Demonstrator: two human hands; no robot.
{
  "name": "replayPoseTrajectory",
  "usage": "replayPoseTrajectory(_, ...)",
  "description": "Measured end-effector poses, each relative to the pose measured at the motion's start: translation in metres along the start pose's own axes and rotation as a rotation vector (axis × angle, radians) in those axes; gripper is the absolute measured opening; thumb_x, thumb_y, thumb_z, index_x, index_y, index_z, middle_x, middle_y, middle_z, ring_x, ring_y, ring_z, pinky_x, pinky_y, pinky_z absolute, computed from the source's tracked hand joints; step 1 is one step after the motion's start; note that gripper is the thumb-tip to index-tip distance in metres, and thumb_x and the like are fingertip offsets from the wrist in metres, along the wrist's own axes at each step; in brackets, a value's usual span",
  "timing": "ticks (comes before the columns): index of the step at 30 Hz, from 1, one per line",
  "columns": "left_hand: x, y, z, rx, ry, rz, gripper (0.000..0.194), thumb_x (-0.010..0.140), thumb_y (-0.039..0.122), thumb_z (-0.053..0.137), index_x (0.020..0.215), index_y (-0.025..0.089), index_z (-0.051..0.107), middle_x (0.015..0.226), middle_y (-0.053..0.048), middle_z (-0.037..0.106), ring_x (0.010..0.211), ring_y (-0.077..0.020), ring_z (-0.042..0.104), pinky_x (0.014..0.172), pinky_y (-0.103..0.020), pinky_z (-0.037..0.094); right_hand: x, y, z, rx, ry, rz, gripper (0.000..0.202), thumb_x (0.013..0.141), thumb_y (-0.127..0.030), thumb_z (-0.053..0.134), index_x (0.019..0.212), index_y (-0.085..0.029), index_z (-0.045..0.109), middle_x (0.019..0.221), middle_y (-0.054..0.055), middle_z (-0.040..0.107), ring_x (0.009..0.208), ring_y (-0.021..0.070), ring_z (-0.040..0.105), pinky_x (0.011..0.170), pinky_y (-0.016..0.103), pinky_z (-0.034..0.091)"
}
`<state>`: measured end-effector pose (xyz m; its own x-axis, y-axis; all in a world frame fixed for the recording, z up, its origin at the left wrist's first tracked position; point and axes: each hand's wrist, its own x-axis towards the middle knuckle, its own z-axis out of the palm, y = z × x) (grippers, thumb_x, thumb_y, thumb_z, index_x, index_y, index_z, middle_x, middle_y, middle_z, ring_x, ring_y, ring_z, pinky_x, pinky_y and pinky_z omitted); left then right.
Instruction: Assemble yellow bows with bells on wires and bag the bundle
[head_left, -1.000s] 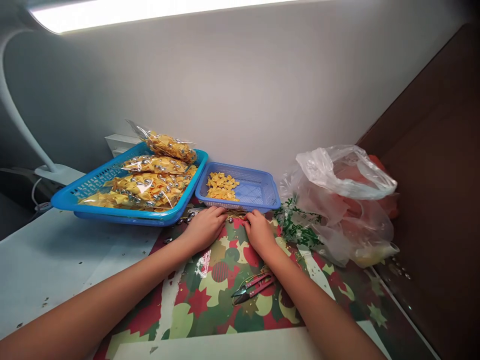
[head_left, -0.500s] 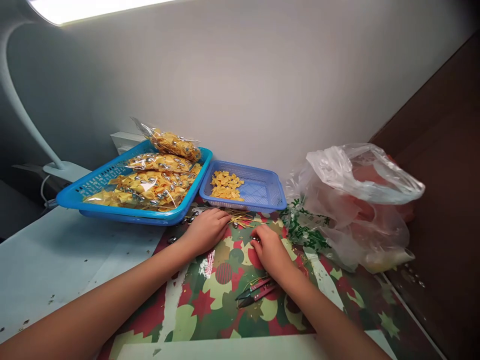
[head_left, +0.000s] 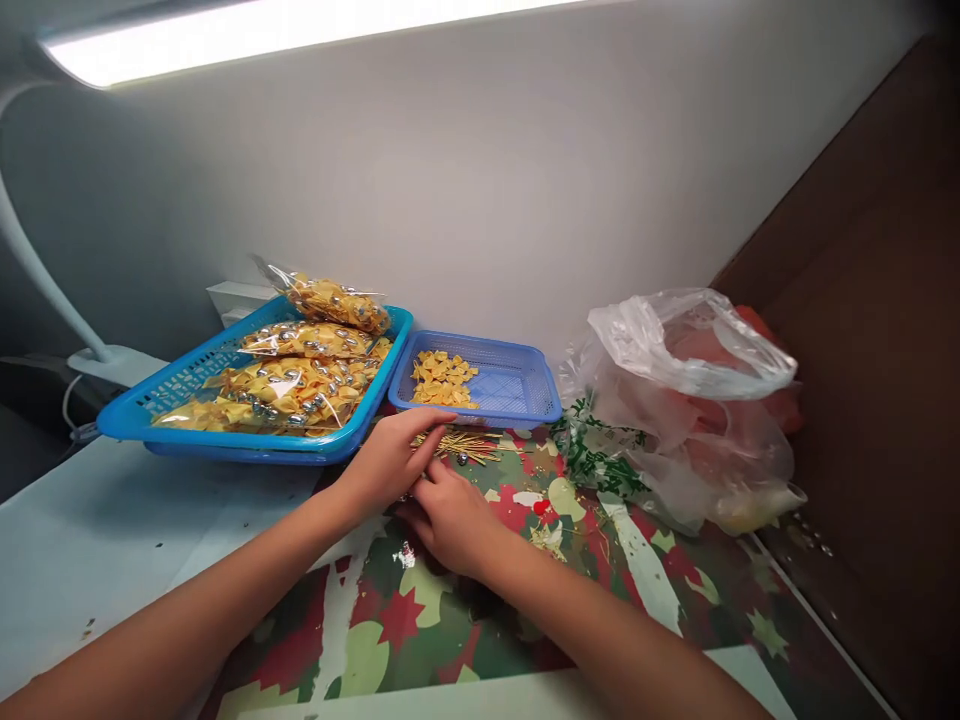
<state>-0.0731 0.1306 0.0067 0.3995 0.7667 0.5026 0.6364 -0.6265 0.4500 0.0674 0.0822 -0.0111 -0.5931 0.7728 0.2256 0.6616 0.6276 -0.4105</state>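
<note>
My left hand [head_left: 394, 455] is over the patterned sheet with its fingers bent together, one stretched towards the small basket. Against it, from below and to the right, rests my right hand [head_left: 454, 515] with curled fingers. Their fingertips meet, and whatever lies between them is hidden. Just beyond the fingers is a loose bundle of thin gold strips [head_left: 480, 445], with a small silver bead-like piece [head_left: 461, 460] beside it. A small blue basket [head_left: 525, 415] behind holds a heap of small yellow pieces [head_left: 442, 378].
A larger blue basket [head_left: 225, 447] at the left carries clear bags [head_left: 307, 385] of yellow and silver pieces. Crumpled plastic bags [head_left: 690, 400] stand at the right. A white lamp [head_left: 52, 260] rises at the far left. A brown panel [head_left: 885, 330] bounds the right side.
My right hand has moved left and come up against my left hand. The pink-handled snips are now out of sight around my right forearm. The view has tilted slightly up.
</note>
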Motion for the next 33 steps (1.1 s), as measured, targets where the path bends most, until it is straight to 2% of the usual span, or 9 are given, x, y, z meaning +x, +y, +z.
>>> replayPoseTrajectory(4, -0.01, 0.013, -0.006, -0.054, 0.106, 0.06, 0.028, 0.095, 0.028, 0.044, 0.107, 0.017, 0.066, 0.111, -0.009, 0.072, 0.108, -0.0232, 0.064, 0.094, -0.039, 0.052, -0.001, 0.019, -0.025, -0.036, 0.14, -0.025, 0.02, 0.088, -0.022, 0.056, 0.106, -0.015, 0.063, 0.112, 0.012, 0.063, 0.1, 0.0242, 0.059, 0.086, 0.036, 0.049)
replayPoseTrajectory(9, -0.022, 0.004, 0.018, 0.226, 0.055, 0.168, 0.039, 0.093, 0.03, 0.046, 0.126, 0.013, 0.058, 0.139, -0.017, 0.055, 0.13, -0.0321, 0.048, 0.108, -0.052, 0.039, -0.023, 0.055, -0.072, 0.021, 0.429, 0.136, 0.013, 0.086, -0.014, 0.054, 0.091, -0.018, 0.066, 0.103, 0.007, 0.065, 0.1, 0.0193, 0.06, 0.091, 0.032, 0.047)
replayPoseTrajectory(11, -0.025, -0.002, 0.028, 0.325, 0.028, 0.163, 0.047, 0.092, 0.032, 0.046, 0.133, 0.011, 0.052, 0.145, -0.019, 0.048, 0.135, -0.0372, 0.042, 0.109, -0.06, 0.035, -0.034, 0.063, -0.083, 0.046, 0.476, 0.182, 0.014, 0.085, -0.012, 0.054, 0.09, -0.018, 0.065, 0.102, 0.007, 0.065, 0.101, 0.0185, 0.06, 0.091, 0.031, 0.047)
replayPoseTrajectory(17, -0.032, -0.011, 0.038, 0.433, 0.009, 0.169, 0.054, 0.091, 0.036, 0.041, 0.141, 0.014, 0.041, 0.151, -0.022, 0.039, 0.138, -0.042, 0.036, 0.107, -0.067, 0.03, -0.078, 0.066, -0.082, -0.006, 0.395, 0.192, 0.016, 0.086, -0.014, 0.053, 0.092, -0.02, 0.066, 0.106, 0.007, 0.064, 0.102, 0.019, 0.059, 0.093, 0.034, 0.046)
replayPoseTrajectory(24, -0.02, -0.011, 0.033, 0.419, 0.046, 0.135, 0.059, 0.091, 0.037, 0.042, 0.146, 0.016, 0.032, 0.14, -0.023, 0.048, 0.142, -0.0416, 0.027, 0.111, -0.064, 0.026, -0.109, 0.076, -0.071, 0.031, 0.468, 0.285, 0.016, 0.084, -0.012, 0.054, 0.091, -0.021, 0.066, 0.106, 0.007, 0.064, 0.105, 0.0196, 0.059, 0.095, 0.034, 0.047)
replayPoseTrajectory(28, -0.013, -0.016, 0.036, 0.464, 0.034, 0.12, 0.062, 0.093, 0.038, 0.039, 0.148, 0.013, 0.028, 0.146, -0.025, 0.043, 0.141, -0.0429, 0.03, 0.109, -0.066, 0.024, -0.072, 0.079, -0.09, -0.026, 0.446, 0.233, 0.02, 0.087, -0.009, 0.051, 0.096, -0.017, 0.066, 0.107, 0.008, 0.064, 0.108, 0.0179, 0.059, 0.098, 0.031, 0.045)
replayPoseTrajectory(29, -0.013, -0.017, 0.037, 0.47, 0.026, 0.122, 0.063, 0.093, 0.039, 0.039, 0.148, 0.011, 0.028, 0.145, -0.025, 0.044, 0.14, -0.0433, 0.031, 0.109, -0.067, 0.024, -0.053, 0.082, -0.098, -0.073, 0.372, 0.248, 0.022, 0.089, -0.009, 0.048, 0.101, -0.015, 0.065, 0.112, 0.009, 0.063, 0.11, 0.0168, 0.058, 0.1, 0.03, 0.044)
replayPoseTrajectory(31, -0.014, -0.018, 0.039, 0.476, 0.016, 0.116, 0.063, 0.092, 0.04, 0.039, 0.147, 0.009, 0.031, 0.145, -0.025, 0.045, 0.139, -0.0435, 0.032, 0.108, -0.066, 0.026, -0.007, 0.091, -0.112, -0.213, 0.094, 0.37, 0.03, 0.094, -0.009, 0.042, 0.116, -0.017, 0.061, 0.124, 0.008, 0.06, 0.116, 0.015, 0.056, 0.102, 0.028, 0.043)
replayPoseTrajectory(33, -0.017, -0.019, 0.039, 0.482, 0.015, 0.11, 0.062, 0.092, 0.04, 0.039, 0.146, 0.008, 0.034, 0.146, -0.024, 0.045, 0.139, -0.0428, 0.033, 0.108, -0.064, 0.027, 0.038, 0.106, -0.12, -0.252, -0.039, 0.434, 0.028, 0.092, -0.007, 0.049, 0.115, -0.017, 0.062, 0.123, 0.009, 0.061, 0.113, 0.0186, 0.058, 0.1, 0.033, 0.046)
